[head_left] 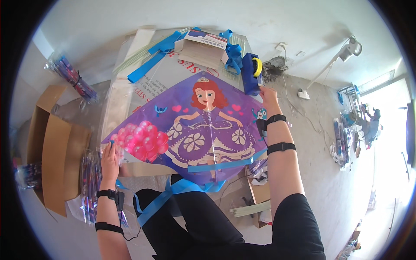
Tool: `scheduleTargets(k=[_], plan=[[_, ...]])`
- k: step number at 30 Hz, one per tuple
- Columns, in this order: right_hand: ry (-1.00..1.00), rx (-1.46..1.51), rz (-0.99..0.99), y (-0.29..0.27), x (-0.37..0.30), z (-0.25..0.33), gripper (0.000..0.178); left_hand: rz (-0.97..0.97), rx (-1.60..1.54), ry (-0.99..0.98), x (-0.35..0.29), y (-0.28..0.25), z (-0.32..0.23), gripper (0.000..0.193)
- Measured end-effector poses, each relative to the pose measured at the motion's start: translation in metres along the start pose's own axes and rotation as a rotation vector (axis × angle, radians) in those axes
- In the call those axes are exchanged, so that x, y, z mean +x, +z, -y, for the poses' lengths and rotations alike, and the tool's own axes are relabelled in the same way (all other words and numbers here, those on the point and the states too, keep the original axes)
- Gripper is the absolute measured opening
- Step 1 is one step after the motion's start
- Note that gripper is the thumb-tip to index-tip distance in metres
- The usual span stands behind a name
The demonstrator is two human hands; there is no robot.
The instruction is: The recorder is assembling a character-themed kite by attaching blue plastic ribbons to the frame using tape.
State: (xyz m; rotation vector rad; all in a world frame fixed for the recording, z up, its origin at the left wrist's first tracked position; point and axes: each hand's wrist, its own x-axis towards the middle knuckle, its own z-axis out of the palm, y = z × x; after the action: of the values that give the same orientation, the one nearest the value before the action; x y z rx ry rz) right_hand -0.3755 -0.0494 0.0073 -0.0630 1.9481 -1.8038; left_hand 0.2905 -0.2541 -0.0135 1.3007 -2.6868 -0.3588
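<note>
A purple diamond-shaped kite (pixel 208 112), printed with a red-haired figure in a gown and pink balloons, lies across the worktable. At its left corner my left hand (pixel 109 164) is closed on the edge, a small blue spot showing at the fingertips. My right hand (pixel 269 99) reaches to the front end of a blue tape dispenser (pixel 249 74) with a yellow core, fingers pinched together. What lies between them is too small to make out. Blue ribbon (pixel 222 165) crosses the kite's lower part, and more blue streamer (pixel 152 209) hangs over my legs.
On the table's far side stand an open white box (pixel 202 51), thin pale sticks (pixel 138 55) and blue ribbon (pixel 234 54). An open cardboard carton (pixel 56 162) is at left, near bundled packaged kites (pixel 91 182). A white lamp (pixel 348 51) and loose cables are at right.
</note>
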Motion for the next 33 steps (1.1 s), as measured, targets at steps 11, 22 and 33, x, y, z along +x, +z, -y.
scheduleTargets(k=[11,22,33], plan=[[-0.376,-1.147,-0.243,-0.023,0.002,-0.049,0.018,-0.146,0.051,0.088,0.004,-0.007,-0.008,0.047],[-0.174,-0.339,0.568,0.214,-0.211,-0.053,0.016,-0.066,0.053,-0.054,-0.013,0.007,0.01,0.052],[0.071,-0.393,0.907,0.4,-0.38,-0.123,0.035,-0.035,0.023,-0.132,-0.016,0.013,0.011,0.063]])
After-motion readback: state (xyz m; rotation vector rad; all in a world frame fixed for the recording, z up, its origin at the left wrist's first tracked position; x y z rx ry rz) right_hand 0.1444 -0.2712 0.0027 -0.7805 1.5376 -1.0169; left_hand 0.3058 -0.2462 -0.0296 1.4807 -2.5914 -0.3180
